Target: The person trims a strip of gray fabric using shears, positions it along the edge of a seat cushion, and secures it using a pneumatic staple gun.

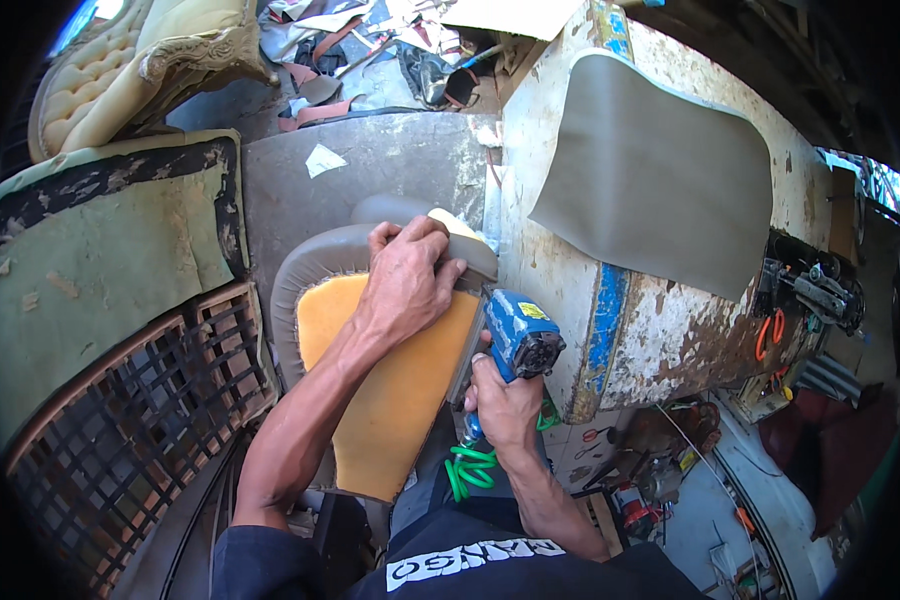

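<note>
A chair cushion panel [385, 400], yellow on the face toward me, leans in front of my body. Grey-brown upholstery cover [305, 262] wraps its rim, gathered in small folds along the curved edge. My left hand [410, 275] lies over the top of the panel, its fingers bent and gripping the cover near the upper right corner. In my right hand [507, 405] is a blue staple gun [522, 335], its nose at the panel's right edge. A green coiled air hose [470, 472] hangs below the gun's handle. The left fingertips are partly hidden.
A grey sheet of covering material [660, 175] drapes over a worn, paint-chipped bench [570, 300] at right. To the left stands a frame with woven black webbing [160, 390]. A tufted cream sofa [100, 90] and fabric scraps [370, 60] are at the back. Tools [815, 290] clutter the far right.
</note>
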A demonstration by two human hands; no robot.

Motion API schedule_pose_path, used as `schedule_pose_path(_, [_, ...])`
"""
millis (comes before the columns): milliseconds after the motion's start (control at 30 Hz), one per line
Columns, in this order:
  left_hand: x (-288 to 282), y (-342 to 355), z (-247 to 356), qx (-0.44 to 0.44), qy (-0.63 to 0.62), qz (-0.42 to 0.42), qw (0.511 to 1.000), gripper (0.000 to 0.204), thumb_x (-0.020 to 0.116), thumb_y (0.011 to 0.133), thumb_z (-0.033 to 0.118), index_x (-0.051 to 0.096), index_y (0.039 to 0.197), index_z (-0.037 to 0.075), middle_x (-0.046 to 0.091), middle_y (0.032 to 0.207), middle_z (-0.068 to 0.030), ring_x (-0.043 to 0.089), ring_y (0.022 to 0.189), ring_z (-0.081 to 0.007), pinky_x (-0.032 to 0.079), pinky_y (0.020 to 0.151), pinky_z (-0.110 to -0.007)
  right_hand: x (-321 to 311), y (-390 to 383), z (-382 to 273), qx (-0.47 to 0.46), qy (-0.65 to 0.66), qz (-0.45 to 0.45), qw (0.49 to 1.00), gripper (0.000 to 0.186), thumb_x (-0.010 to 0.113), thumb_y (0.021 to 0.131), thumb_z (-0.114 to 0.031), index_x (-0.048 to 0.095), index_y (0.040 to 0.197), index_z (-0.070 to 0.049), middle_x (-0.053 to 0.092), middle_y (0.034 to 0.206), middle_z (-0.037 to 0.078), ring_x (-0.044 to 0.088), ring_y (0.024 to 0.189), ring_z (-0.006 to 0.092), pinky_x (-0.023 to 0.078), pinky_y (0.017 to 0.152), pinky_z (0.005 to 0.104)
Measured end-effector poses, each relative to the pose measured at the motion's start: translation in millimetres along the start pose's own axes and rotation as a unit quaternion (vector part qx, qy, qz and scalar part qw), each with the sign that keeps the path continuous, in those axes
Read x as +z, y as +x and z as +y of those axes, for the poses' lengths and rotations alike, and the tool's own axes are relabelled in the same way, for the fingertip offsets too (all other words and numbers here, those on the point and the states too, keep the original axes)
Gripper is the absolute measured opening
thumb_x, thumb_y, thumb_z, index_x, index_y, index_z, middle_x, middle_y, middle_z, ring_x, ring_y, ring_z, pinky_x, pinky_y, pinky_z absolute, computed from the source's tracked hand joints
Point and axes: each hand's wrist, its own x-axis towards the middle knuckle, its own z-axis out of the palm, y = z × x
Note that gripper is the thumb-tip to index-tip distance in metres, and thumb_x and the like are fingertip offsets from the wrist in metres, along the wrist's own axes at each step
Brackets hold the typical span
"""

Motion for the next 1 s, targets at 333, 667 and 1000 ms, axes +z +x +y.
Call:
schedule_pose_path(333, [-69.2, -5.4, -26.3, -0.046, 0.078, -0.172, 0.981, 0.031, 0.071, 0.092, 0.030, 0.074, 0.093, -0.001, 0.054, 0.127, -0.0154, 0.051, 0.130, -0.0331, 0.017, 0.121, -0.067, 2.1, -0.1, 2.1, -0.028, 0.010, 0.013, 0.999, 0.034, 0.059, 0.094, 0.000, 0.056, 0.128, 0.003, 0.059, 0.075, 0.004, 0.052, 0.049, 0.0097, 0.047, 0.047, 0.0272])
schedule_pose_path(667, [-50.9, -7.5, -21.4, -0.026, 0.050, -0.044, 0.997, 0.022, 0.075, 0.088, 0.017, 0.070, 0.086, -0.004, 0.062, 0.112, -0.0159, 0.060, 0.103, -0.0380, 0.048, 0.095, -0.044, 2.8, -1.7, -9.3, -0.003, 0.005, 0.023, 1.000, 0.035, 0.060, 0.093, 0.000, 0.056, 0.128, 0.004, 0.050, 0.063, 0.000, 0.049, 0.046, 0.0091, 0.046, 0.046, 0.0269])
schedule_pose_path(1000, [-43.8, -11.4, -27.9, -0.010, 0.046, -0.012, 0.999, 0.021, 0.074, 0.088, 0.016, 0.070, 0.084, -0.004, 0.062, 0.109, -0.0160, 0.060, 0.103, -0.0359, 0.045, 0.099, -0.046, 33.2, -15.8, -23.2, 0.013, 0.054, -0.039, 0.998, 0.036, 0.058, 0.094, 0.000, 0.055, 0.130, 0.004, 0.048, 0.063, 0.000, 0.048, 0.047, 0.0096, 0.046, 0.047, 0.0279])
